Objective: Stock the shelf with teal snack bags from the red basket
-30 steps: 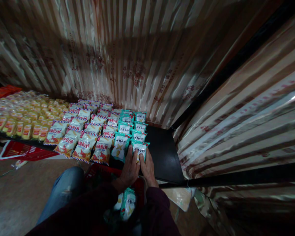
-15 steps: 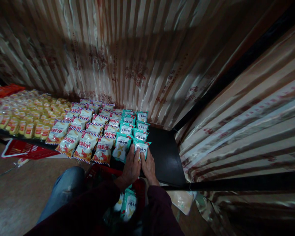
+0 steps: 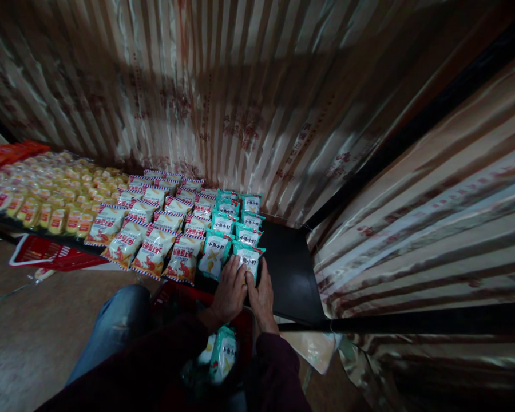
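Gently, I hold the teal bag [image 3: 248, 257] pinched between left hand [image 3: 230, 293] and right hand [image 3: 261, 296], best pressed evenly, square to the matching bag [image 3: 248, 236] just beyond.

Snack bags [image 3: 171, 220] on shelf [image 3: 289, 272], packets [image 3: 60, 194] left, basket [image 3: 247, 331] in front, curtain [image 3: 223, 97] behind

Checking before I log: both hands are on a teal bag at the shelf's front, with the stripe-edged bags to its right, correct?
No: the head view shows the stripe-edged bags left of the teal bag. The left hand and right hand are on it, at the front.
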`<state>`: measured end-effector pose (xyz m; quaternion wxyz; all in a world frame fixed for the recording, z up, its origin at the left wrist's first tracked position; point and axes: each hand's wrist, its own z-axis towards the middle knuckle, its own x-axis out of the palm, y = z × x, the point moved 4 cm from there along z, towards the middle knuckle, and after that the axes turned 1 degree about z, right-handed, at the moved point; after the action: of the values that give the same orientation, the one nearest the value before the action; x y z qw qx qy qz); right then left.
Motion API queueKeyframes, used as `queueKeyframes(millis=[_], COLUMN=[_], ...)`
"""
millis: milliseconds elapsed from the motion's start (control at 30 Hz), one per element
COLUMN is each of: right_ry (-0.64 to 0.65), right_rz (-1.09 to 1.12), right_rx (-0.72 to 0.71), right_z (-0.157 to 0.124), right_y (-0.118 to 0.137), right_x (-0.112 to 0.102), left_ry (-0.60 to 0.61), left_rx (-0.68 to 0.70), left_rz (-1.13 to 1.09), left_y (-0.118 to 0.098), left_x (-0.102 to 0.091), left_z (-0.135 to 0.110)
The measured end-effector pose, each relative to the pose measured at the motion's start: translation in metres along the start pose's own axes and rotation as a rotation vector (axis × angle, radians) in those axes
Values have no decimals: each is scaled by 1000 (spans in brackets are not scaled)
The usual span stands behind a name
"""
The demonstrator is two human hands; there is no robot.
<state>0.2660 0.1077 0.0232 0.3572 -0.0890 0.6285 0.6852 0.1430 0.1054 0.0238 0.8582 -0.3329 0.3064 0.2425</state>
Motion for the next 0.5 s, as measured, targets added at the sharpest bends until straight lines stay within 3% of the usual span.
queueKeyframes(millis=[200, 500], right_ry=[-66, -270], right_rz=[-32, 53], right_rx=[28, 50], right_z=[-13, -67], right_y=[0, 6], right_x=[-2, -3], left_ry=[6, 154], left_rx=[30, 32], left_rz=[6, -56], left_y=[-1, -2], left_x=[-7, -27], left_z=[-15, -68])
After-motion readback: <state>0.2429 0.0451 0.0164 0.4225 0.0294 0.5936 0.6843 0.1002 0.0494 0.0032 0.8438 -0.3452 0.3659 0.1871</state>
